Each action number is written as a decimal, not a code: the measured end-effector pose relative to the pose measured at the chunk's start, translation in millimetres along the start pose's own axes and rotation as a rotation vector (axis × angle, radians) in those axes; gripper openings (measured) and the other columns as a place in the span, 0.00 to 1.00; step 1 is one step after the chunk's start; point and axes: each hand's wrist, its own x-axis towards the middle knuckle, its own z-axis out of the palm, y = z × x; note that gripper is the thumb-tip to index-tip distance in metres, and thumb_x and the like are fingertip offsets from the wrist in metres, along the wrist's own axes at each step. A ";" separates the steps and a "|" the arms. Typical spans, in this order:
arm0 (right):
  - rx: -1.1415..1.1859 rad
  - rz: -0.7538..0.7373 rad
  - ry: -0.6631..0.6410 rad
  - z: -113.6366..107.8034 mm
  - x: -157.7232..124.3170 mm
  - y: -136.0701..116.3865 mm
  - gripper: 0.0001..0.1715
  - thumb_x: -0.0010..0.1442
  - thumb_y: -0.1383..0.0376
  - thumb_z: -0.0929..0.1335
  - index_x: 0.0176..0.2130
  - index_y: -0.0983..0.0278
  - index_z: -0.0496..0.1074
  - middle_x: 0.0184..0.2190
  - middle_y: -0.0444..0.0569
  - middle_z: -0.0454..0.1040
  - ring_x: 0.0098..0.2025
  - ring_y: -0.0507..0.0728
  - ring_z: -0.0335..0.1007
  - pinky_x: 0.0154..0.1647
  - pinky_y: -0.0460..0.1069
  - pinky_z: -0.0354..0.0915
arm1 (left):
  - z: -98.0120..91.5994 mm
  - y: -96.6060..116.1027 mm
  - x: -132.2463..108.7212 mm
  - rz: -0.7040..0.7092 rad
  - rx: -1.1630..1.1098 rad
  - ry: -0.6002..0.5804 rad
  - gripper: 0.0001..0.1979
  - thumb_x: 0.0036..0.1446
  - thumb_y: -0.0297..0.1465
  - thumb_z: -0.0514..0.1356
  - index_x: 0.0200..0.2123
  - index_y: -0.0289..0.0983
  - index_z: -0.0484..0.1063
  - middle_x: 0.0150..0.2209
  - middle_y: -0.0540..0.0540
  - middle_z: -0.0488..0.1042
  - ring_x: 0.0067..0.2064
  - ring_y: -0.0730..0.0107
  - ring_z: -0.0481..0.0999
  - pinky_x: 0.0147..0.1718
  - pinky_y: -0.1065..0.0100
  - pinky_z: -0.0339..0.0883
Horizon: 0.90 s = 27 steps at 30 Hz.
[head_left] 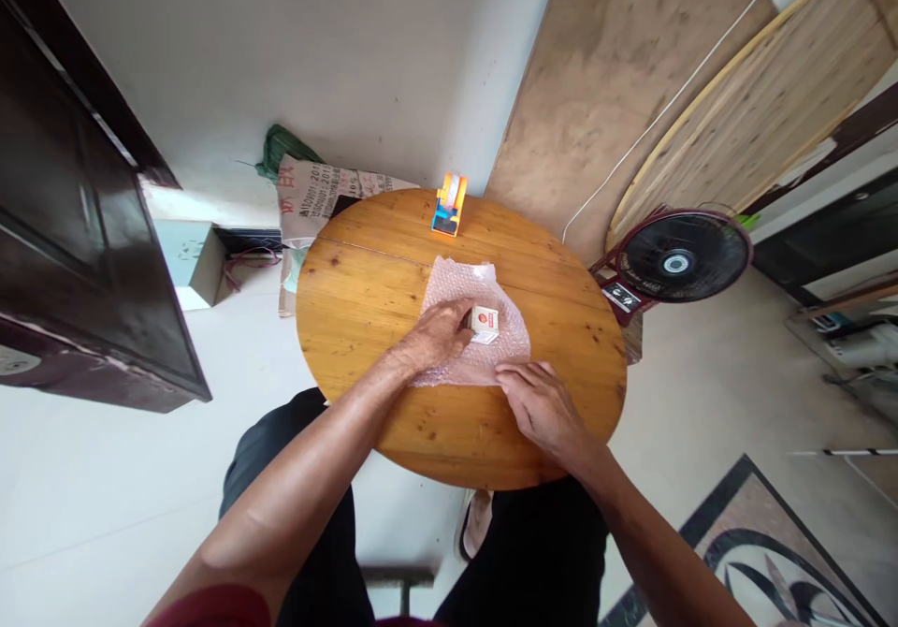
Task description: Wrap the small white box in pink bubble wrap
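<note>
- Small printed white box (485, 320) sits just about dead center on the round wooden surface (365, 318), on top of a sheet of pinkish bubble wrap (511, 332).
- Left hand (439, 335) comes in at the box's 9 o'clock, thumb and forefinger spread apart right by that side. Can't tell if they're actually gripping it.
- Right hand (539, 400) is down at the wrap's 5 o'clock edge, fingers bunched together with the tips on the plastic. Honestly can't tell whether they're pinching it.
- Orange and blue tape dispenser (450, 206) stands up by the surface's rim at 12 o'clock, well apart from both hands.
- Off the surface: a dark round fan (677, 262) around 2 o'clock, a printed sack (309, 198) around 10, and the person's dark-trousered legs (540, 552) at 6.
</note>
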 end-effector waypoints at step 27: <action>0.395 0.382 0.103 -26.4 47.7 37.6 0.17 0.65 0.57 0.62 0.30 0.63 0.71 0.24 0.42 0.70 0.27 0.53 0.65 0.27 0.47 0.58 | -36.1 24.4 -7.5 -0.134 -0.225 -0.186 0.31 0.47 0.45 0.67 0.54 0.42 0.69 0.53 0.46 0.74 0.52 0.55 0.72 0.48 0.62 0.66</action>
